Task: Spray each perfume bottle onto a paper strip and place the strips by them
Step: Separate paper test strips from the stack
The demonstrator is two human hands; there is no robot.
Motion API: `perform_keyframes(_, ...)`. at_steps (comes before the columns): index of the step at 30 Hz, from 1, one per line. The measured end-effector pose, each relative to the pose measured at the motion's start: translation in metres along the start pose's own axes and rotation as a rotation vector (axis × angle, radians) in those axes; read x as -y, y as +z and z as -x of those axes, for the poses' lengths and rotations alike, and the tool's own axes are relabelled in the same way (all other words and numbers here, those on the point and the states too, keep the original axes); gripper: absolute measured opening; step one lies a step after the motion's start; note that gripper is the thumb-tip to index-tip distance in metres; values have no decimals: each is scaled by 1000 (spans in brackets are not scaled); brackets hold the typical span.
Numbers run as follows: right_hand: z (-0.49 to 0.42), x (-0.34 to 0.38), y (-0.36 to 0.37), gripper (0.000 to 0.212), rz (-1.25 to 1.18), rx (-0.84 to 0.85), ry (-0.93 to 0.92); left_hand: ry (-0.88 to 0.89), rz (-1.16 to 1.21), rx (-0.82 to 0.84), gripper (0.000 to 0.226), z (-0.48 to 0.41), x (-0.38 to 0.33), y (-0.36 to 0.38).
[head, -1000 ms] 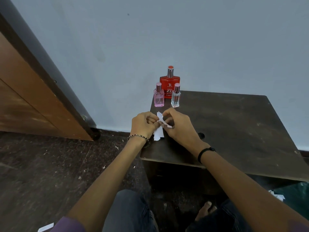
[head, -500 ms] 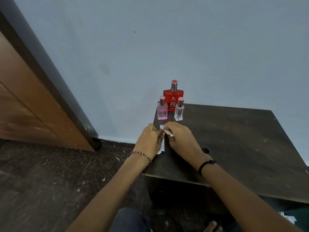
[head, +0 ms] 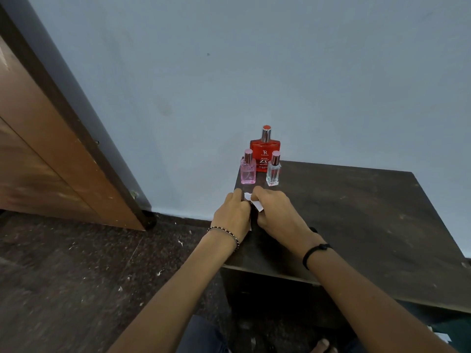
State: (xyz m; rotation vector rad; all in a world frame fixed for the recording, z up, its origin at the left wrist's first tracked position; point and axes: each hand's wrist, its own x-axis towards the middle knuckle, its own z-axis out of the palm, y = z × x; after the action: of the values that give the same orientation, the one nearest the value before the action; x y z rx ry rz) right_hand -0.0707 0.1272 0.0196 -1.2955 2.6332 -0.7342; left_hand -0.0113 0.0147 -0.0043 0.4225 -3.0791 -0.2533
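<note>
one paper strip (head: 248, 196), pinched between fingers (head: 263, 193)

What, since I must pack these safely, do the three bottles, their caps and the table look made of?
Red bottle: glossy tinted glass, possibly plastic. Pink bottle and clear bottle: transparent, glass-like walls. Caps: shiny, metallic-looking, perhaps plated plastic. Table: dark matte wood or laminate, scuffed with pale marks.

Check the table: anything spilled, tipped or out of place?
Nothing spilled or tipped. The red bottle, pink bottle and clear bottle stand upright, capped, though the pink one sits close to the left edge of the table. Small white scraps litter the floor.
</note>
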Motion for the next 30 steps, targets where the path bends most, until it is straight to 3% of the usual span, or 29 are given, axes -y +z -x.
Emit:
perform_keyframes(8,29,-25,-9,24,122,-153,40,-35,1,11,26,-4,-6,-8)
perform_keyframes(12,45,-41,-13,26,170,-279,-3,-102,172,-149,29,1,-17,-17)
perform_keyframes(15,50,-51,-13,28,170,-364,-29,-253,533,-256,19,8,-39,-15)
perform_keyframes(19,54,-59,-9,31,162,-381,-85,-465,1246,-196,16,9,-71,-1)
perform_keyframes(22,54,-66,-4,36,144,-365,-94,-506,1481,-262,17,2,-79,13)
perform_keyframes(25,50,-71,-2,43,134,-351,-93,-492,1403,-325,21,-3,-75,20)
perform_keyframes(30,32,-74,-3,27,-2,-453,115,-447,1284,-342,22,-14,-69,25)
